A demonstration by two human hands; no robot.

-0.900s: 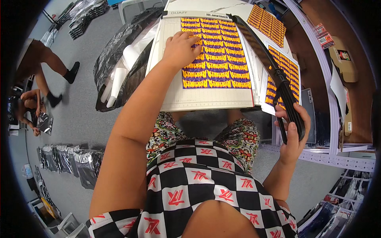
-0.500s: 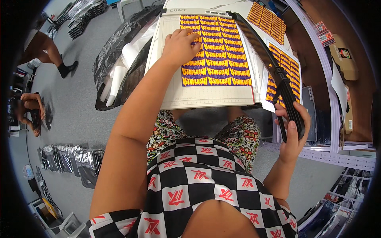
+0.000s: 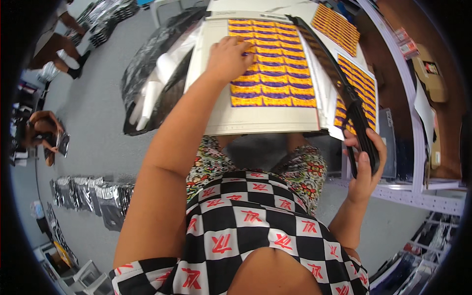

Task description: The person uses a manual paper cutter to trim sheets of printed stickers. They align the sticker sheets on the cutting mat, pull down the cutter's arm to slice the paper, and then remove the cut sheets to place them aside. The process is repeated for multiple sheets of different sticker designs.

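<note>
A guillotine paper cutter [image 3: 211, 110] with a pale ruled bed lies in front of me. On its bed is a sheet of purple and yellow printed stickers [image 3: 273, 66], its right side close to the blade edge. My left hand [image 3: 230, 58] rests on the sheet's upper left part, fingers extended and slightly curled, pressing on it and the bed. My right hand [image 3: 366, 160] is wrapped round the black handle of the cutter's blade arm [image 3: 361, 123]. That arm is raised and slants down from the far hinge toward my right.
More printed sheets [image 3: 337, 29] lie at the far right, with another stack [image 3: 359, 88] beside the blade arm. Left of the cutter, a black plastic bag [image 3: 152, 59] holds white rolls [image 3: 150, 101]. A pale metal shelf [image 3: 410, 123] stands right. Two people are on the left, one crouching [image 3: 46, 128].
My whole view has shifted slightly and is blurrier. Both hands keep nearly the same places on the sheet and handle. At the left, the standing person's legs and the crouching person's arms have moved.
</note>
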